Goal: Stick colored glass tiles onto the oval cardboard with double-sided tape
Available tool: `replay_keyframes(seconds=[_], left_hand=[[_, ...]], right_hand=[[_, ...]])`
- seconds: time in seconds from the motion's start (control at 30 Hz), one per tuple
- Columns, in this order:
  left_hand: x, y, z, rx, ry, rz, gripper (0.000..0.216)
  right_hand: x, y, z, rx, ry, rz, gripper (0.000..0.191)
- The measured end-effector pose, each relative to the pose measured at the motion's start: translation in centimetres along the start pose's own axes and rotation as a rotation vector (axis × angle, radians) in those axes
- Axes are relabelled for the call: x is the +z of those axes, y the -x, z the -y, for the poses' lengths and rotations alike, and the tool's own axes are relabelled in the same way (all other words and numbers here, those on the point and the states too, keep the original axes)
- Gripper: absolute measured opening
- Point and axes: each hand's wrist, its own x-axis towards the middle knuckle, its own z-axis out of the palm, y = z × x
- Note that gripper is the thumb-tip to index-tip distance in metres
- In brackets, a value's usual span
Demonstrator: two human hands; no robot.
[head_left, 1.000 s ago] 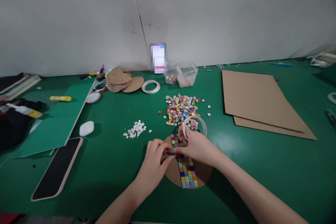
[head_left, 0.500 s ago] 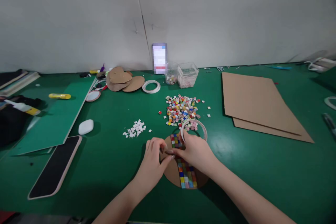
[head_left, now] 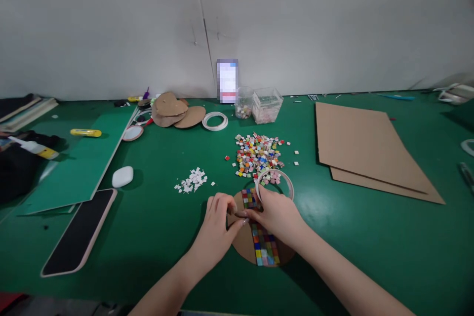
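Observation:
A round cardboard disc (head_left: 242, 249) lies on the green table, with a band of colored mosaic tiles (head_left: 265, 246) running down its middle. Over the disc, the fingertips of both hands meet. My left hand (head_left: 217, 219) is closed in a pinch; what it grips, if anything, is too small to make out. My right hand (head_left: 279, 215) has a white tape roll (head_left: 287, 179) hooked on its fingers, while its thumb and a finger pinch close to the left fingertips. Part of the tile band is hidden beneath my right hand.
A heap of loose mosaic tiles (head_left: 259, 154) lies beyond the disc, with white paper scraps (head_left: 191, 180) to its left. Clear containers (head_left: 267, 106) and another tape roll (head_left: 215, 121) stand farther back. Cardboard sheets (head_left: 365, 143) lie right; a phone (head_left: 79, 234) lies left.
The whole view has shifted slightly. Both hands stay at nearly the same place over the disc, fingertips still together, and the tape roll remains on my right hand.

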Motion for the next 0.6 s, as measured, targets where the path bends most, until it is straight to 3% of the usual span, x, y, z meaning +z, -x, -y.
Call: replay_keyframes(seconds=[0.13, 0.33, 0.6], left_hand=[[-0.6, -0.2, -0.2, -0.051, 0.072, -0.002, 0.016], [-1.5, -1.0, 0.3, -0.196, 0.195, -0.288, 0.014], [-1.3, -1.0, 0.9, -0.204, 0.130, -0.205, 0.015]], right_hand=[[0.0, 0.0, -0.6, 0.004, -0.117, -0.043, 0.032], [0.0, 0.0, -1.2, 0.049, -0.233, -0.067, 0.043], [0.2, 0.3, -0.3, -0.008, -0.162, -0.064, 0.040]])
